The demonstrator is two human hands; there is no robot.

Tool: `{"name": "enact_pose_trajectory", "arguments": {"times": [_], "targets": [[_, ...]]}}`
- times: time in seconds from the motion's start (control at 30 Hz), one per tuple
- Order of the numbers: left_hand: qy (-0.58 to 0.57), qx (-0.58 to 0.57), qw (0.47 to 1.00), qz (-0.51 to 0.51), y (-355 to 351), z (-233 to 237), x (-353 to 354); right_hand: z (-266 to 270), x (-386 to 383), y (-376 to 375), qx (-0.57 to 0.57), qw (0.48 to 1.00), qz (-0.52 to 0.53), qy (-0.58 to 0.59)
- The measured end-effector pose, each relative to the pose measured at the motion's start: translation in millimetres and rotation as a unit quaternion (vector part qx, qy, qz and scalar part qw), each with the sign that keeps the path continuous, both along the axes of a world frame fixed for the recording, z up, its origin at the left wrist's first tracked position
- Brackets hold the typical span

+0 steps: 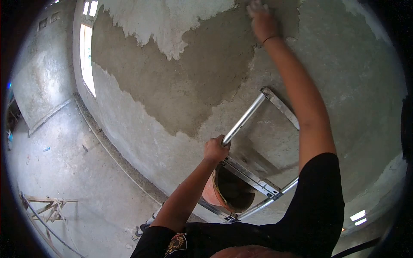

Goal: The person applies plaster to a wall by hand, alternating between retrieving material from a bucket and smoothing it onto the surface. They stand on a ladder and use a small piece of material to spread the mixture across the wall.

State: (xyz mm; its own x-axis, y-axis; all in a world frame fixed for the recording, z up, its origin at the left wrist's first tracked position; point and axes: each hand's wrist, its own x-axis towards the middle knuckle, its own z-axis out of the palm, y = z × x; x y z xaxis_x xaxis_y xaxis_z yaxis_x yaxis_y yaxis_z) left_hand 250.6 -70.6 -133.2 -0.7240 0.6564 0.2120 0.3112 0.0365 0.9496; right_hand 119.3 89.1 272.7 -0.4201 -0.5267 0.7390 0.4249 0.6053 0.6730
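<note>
My left hand [216, 149] is wrapped round the metal rail of a ladder [245, 118], beside one of its rungs. Higher up, my right hand [261, 19] is against the wall, over a darker, damp-looking patch of plaster [172, 86]. Motion smears its fingers, and whether it holds anything cannot be made out. Below my left hand, an orange bucket [211, 191] hangs or rests at the ladder, with dark contents inside. Pale, ragged-edged plaster [159, 19] borders the damp patch at the top.
A bright window opening [87, 58] is at the upper left. The concrete floor [86, 172] lies far below on the left, with a wooden trestle [51, 208] at the lower left. A ledge runs along the wall's foot.
</note>
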Motion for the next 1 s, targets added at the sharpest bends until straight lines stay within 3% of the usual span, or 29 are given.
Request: {"name": "enact_pose_trajectory", "arguments": {"times": [0.03, 0.13, 0.2, 0.3, 0.37, 0.43, 0.57, 0.7, 0.77, 0.9, 0.97, 1.0], "targets": [[0.009, -0.005, 1.0, -0.001, -1, 0, -1, -23, -2, -2, -0.045, 0.988, -0.082, -0.125], [0.009, -0.024, 1.0, -0.01, -3, 3, -1, -87, -14, 0, -0.017, 0.979, -0.101, -0.177], [0.01, -0.024, 1.0, -0.01, -5, 4, 0, -100, -10, -9, -0.001, 0.94, -0.094, -0.328], [0.011, -0.021, 1.0, -0.006, -3, 4, -1, -68, 5, -24, -0.021, 0.953, -0.083, -0.291], [0.005, -0.024, 1.0, -0.006, -1, 2, 0, -14, 9, -30, -0.083, 0.97, -0.11, -0.199], [0.002, -0.015, 1.0, -0.008, 0, 1, 0, 19, 10, -22, -0.124, 0.986, -0.052, -0.097], [0.021, -0.024, 0.999, 0.004, -1, 1, -1, -37, -31, 15, -0.053, 0.991, -0.092, -0.081], [0.017, -0.008, 1.0, 0.0, -3, 2, 0, -122, -48, -17, 0.025, 0.974, -0.145, -0.171], [0.017, -0.006, 1.0, 0.002, -5, 2, 2, -142, -49, -32, -0.019, 0.924, -0.193, -0.33], [0.029, -0.015, 0.999, 0.0, -3, 2, -1, -120, -47, -30, -0.068, 0.896, -0.141, -0.415], [0.019, -0.011, 1.0, -0.007, -1, 1, -2, -78, -40, -43, -0.101, 0.964, -0.035, -0.243], [0.019, -0.003, 1.0, -0.009, 0, 0, -3, -71, -44, -32, -0.102, 0.964, -0.035, -0.243]]}}
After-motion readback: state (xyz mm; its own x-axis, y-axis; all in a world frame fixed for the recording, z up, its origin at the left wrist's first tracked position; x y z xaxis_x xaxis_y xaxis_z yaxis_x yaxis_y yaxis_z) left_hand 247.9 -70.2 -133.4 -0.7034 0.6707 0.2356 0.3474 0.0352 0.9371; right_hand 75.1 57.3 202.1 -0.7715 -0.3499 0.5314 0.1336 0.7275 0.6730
